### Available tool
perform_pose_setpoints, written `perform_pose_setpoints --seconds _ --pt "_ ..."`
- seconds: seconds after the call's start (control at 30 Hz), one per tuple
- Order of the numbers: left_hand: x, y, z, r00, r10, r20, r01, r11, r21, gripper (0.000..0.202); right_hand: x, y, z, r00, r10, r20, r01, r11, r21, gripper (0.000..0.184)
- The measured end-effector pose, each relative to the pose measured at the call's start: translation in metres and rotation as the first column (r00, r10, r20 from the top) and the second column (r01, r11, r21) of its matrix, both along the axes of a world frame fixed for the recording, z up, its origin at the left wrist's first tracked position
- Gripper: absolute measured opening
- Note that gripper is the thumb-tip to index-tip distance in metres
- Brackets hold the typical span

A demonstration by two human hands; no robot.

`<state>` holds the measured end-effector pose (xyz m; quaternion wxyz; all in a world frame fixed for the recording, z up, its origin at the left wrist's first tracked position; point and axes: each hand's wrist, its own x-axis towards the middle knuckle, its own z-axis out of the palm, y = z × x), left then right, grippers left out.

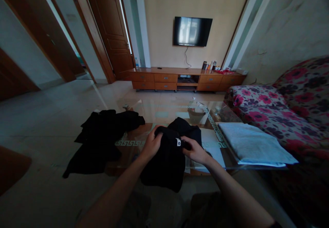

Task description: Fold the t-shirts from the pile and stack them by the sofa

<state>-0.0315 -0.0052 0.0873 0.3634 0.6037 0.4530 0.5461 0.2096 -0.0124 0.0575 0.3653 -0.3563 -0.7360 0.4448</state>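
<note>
A black garment [168, 159] with a small white tag hangs over the near edge of a glass coffee table [164, 113]. My left hand [152, 145] is closed on the garment's upper left part. My right hand [195, 150] pinches the cloth just right of the tag. A second black garment [102, 135] lies spread over the table's left corner, drooping toward the floor. A folded light blue-grey cloth [253, 144] rests on the table's right side.
A floral-covered sofa [290, 101] runs along the right. A wooden TV cabinet [185, 79] with bottles stands at the far wall under a wall-mounted television [192, 31]. Wooden doors [113, 33] are at the back left, above a pale tiled floor [51, 118].
</note>
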Motion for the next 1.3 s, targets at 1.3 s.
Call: perform_pose_setpoints --seconds 1.3 --pt "-0.114 -0.110 0.194 0.944 -0.213 -0.252 0.196 0.976 -0.092 0.033 0.091 -0.083 0.260 0.888 -0.098 0.448 -0.045 0.954 0.297 0.036"
